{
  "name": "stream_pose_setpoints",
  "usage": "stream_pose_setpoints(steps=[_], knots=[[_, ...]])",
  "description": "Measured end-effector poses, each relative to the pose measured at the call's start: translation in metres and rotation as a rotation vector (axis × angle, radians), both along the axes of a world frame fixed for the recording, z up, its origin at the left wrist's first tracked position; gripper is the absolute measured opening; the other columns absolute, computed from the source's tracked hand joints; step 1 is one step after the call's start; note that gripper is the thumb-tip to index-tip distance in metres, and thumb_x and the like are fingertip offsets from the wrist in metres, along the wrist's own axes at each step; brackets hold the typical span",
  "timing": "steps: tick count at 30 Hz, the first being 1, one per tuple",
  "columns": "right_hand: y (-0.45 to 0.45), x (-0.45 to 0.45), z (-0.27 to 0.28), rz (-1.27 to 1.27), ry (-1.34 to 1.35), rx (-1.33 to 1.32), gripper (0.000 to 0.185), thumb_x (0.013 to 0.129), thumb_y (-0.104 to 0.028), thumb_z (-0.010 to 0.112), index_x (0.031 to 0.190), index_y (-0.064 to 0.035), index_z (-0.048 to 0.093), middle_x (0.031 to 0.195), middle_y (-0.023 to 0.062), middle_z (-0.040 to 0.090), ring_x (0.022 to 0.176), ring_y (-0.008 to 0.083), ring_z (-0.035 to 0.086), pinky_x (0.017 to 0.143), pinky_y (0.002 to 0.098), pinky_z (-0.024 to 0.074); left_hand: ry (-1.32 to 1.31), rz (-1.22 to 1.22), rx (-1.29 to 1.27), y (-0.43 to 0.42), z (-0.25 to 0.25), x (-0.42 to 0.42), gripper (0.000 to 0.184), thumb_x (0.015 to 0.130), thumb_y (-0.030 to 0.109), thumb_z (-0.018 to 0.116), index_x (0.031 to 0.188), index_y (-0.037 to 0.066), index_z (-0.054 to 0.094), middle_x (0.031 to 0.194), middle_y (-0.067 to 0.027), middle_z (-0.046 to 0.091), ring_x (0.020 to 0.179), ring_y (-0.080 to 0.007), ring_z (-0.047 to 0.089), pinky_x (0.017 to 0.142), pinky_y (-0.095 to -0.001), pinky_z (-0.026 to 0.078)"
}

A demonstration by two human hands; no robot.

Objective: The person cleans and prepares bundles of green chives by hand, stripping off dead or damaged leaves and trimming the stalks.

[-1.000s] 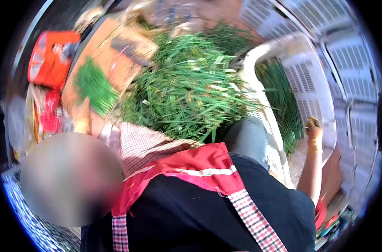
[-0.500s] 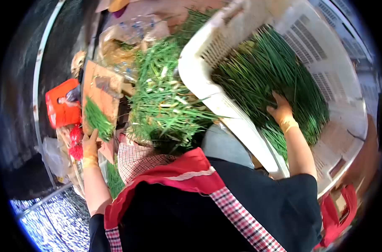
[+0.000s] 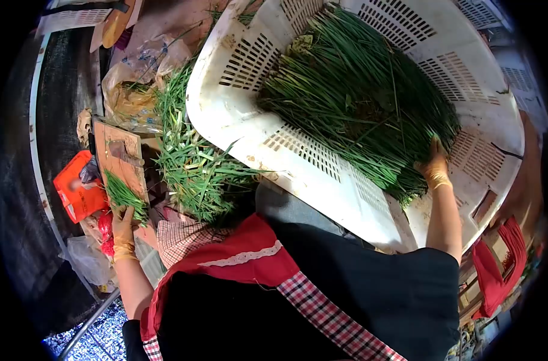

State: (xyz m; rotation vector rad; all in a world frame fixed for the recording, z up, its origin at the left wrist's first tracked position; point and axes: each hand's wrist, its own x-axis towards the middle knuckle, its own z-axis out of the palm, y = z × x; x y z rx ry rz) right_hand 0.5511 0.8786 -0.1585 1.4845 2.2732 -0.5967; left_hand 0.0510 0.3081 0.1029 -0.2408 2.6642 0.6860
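A large white slatted basket (image 3: 226,114) fills the upper right and holds a thick pile of long green stalks (image 3: 352,96). My right hand (image 3: 435,163) is inside it, fingers apart, touching the pile's near right edge. At the left, my left hand (image 3: 123,231) is at the near end of a small green bunch (image 3: 124,195) that lies on a wooden board (image 3: 114,157). Its fingers are bent round the bunch's end. Loose green stalks and trimmings (image 3: 196,174) are heaped between the board and the basket.
An orange-red packet (image 3: 80,188) and a red bundle (image 3: 105,231) lie left of the board. Clear plastic bags (image 3: 138,99) are beyond it. Red fabric (image 3: 498,268) hangs at the lower right. A metal bar (image 3: 90,325) crosses the lower left.
The view has swung toward the basket. My right hand has gone from the basket's right side onto the stalk pile, then to its near right edge. My left hand remains by the small bunch.
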Motion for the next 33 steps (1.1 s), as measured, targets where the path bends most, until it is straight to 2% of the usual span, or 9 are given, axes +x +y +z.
stream_pose_setpoints(steps=[1, 4, 9, 14, 18, 20, 23, 28, 33], knots=[[-0.008, -0.011, 0.007, -0.027, -0.16, 0.012, 0.104, 0.055, -0.018, 0.08, 0.139, -0.0107, 0.019, 0.14, 0.0148, 0.028, 0.128, 0.0312, 0.029, 0.104, 0.0346, 0.0283, -0.013, -0.014, 0.02, -0.003, 0.0, -0.007, 0.04, 0.081, 0.031, 0.064, 0.108, 0.004, 0.054, 0.082, -0.0015, 0.06, 0.052, -0.0092, 0.054, 0.047, -0.0206, 0.041], [-0.009, -0.011, -0.001, -0.036, -0.259, -0.022, 0.118, 0.049, -0.021, 0.083, 0.141, -0.0124, 0.009, 0.141, 0.014, 0.027, 0.128, 0.0325, 0.028, 0.104, 0.0364, 0.0283, 0.022, 0.013, 0.009, 0.014, 0.011, -0.002, 0.039, 0.081, 0.03, 0.064, 0.108, 0.004, 0.054, 0.082, -0.0009, 0.06, 0.053, -0.0091, 0.054, 0.047, -0.0208, 0.041], [-0.042, -0.007, 0.011, 0.062, -0.343, -0.112, 0.095, 0.061, -0.029, 0.075, 0.138, -0.0112, 0.023, 0.138, 0.0141, 0.033, 0.124, 0.034, 0.033, 0.101, 0.0403, 0.0314, 0.015, 0.026, 0.009, 0.004, 0.001, -0.001, 0.036, 0.081, 0.029, 0.063, 0.107, 0.005, 0.055, 0.082, -0.0004, 0.059, 0.053, -0.0091, 0.054, 0.049, -0.0206, 0.042], [-0.06, -0.001, 0.017, 0.184, -0.338, -0.035, 0.094, 0.065, -0.035, 0.073, 0.139, -0.0108, 0.02, 0.139, 0.0117, 0.032, 0.123, 0.0328, 0.033, 0.099, 0.0421, 0.0333, 0.009, -0.012, 0.041, 0.014, -0.003, 0.003, 0.037, 0.08, 0.027, 0.064, 0.107, 0.003, 0.054, 0.085, -0.0012, 0.058, 0.053, -0.0096, 0.054, 0.049, -0.0204, 0.042], [-0.013, 0.008, 0.02, -0.002, -0.056, 0.114, 0.075, 0.065, -0.039, 0.073, 0.125, -0.0065, 0.044, 0.124, 0.0184, 0.046, 0.112, 0.0341, 0.046, 0.094, 0.0384, 0.0384, 0.0, -0.07, 0.017, 0.019, 0.003, -0.003, 0.039, 0.08, 0.029, 0.065, 0.109, 0.004, 0.054, 0.085, -0.0005, 0.059, 0.055, -0.0093, 0.055, 0.049, -0.0203, 0.041], [0.007, 0.009, 0.029, -0.109, -0.114, 0.106, 0.082, 0.065, -0.043, 0.073, 0.129, -0.0056, 0.039, 0.127, 0.0192, 0.044, 0.115, 0.0337, 0.044, 0.096, 0.0376, 0.0367, -0.004, -0.05, 0.008, 0.019, 0.011, -0.003, 0.038, 0.08, 0.029, 0.064, 0.108, 0.005, 0.055, 0.085, 0.0, 0.059, 0.056, -0.0088, 0.055, 0.049, -0.02, 0.041], [0.003, 0.052, -0.031, -0.176, -0.045, -0.034, 0.093, 0.062, -0.039, 0.077, 0.134, -0.0033, 0.03, 0.131, 0.0187, 0.041, 0.12, 0.0324, 0.04, 0.099, 0.0359, 0.0349, -0.001, -0.037, 0.009, 0.017, 0.012, 0.001, 0.038, 0.08, 0.029, 0.065, 0.107, 0.006, 0.055, 0.085, 0.0, 0.059, 0.056, -0.009, 0.055, 0.05, -0.0205, 0.041], [-0.008, 0.044, -0.009, -0.277, -0.041, -0.291, 0.113, 0.053, -0.052, 0.078, 0.138, -0.0046, 0.021, 0.137, 0.0198, 0.032, 0.128, 0.0322, 0.03, 0.103, 0.0344, 0.0291, -0.006, -0.03, 0.033, 0.016, 0.016, 0.009, 0.036, 0.079, 0.029, 0.066, 0.105, 0.006, 0.056, 0.085, 0.0004, 0.059, 0.057, -0.0094, 0.056, 0.05, -0.0205, 0.041], [-0.003, 0.021, 0.008, -0.144, -0.256, -0.272, 0.113, 0.049, -0.042, 0.083, 0.136, 0.0, 0.024, 0.134, 0.0192, 0.038, 0.125, 0.0301, 0.035, 0.102, 0.0329, 0.0304, -0.063, -0.037, 0.014, 0.006, 0.012, 0.005, 0.036, 0.079, 0.028, 0.065, 0.106, 0.006, 0.056, 0.087, 0.0003, 0.06, 0.058, -0.0095, 0.056, 0.05, -0.0207, 0.042]])
